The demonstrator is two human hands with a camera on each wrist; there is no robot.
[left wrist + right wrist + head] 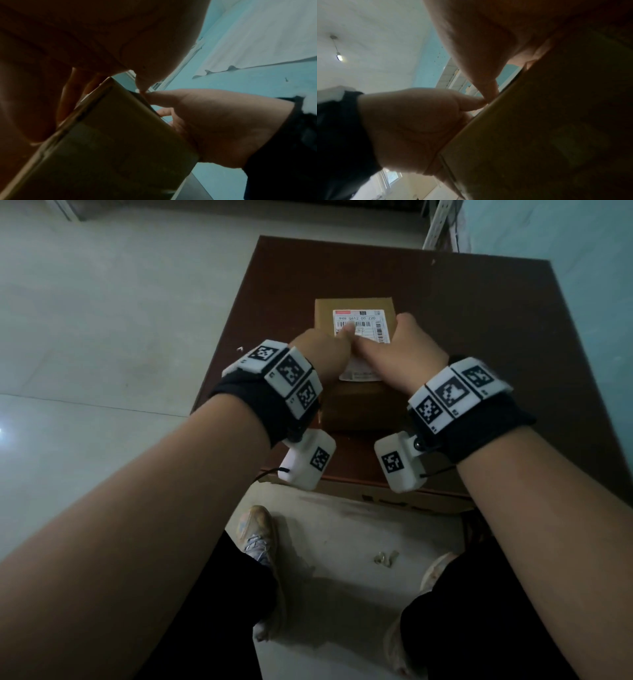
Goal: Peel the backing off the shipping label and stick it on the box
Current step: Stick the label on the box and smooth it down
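Observation:
A brown cardboard box (356, 405) stands on the dark brown table (479, 337). A white shipping label (373, 318) with barcodes lies flat on its top face. My left hand (318, 354) holds the box's left side, its thumb pressing on the label. My right hand (414, 350) holds the right side, its thumb lying across the label's middle. The two thumb tips meet. The left wrist view shows the box (120, 142) from below with the right hand (214, 128) against it. In the right wrist view the left hand (411, 128) clasps the box (547, 135). No backing sheet shows.
A small white scrap (239, 349) lies near the table's left edge. A cardboard carton (394, 498) sits under the table's near edge, by my feet. A white metal rack (442, 227) stands at the back right. Pale floor lies to the left.

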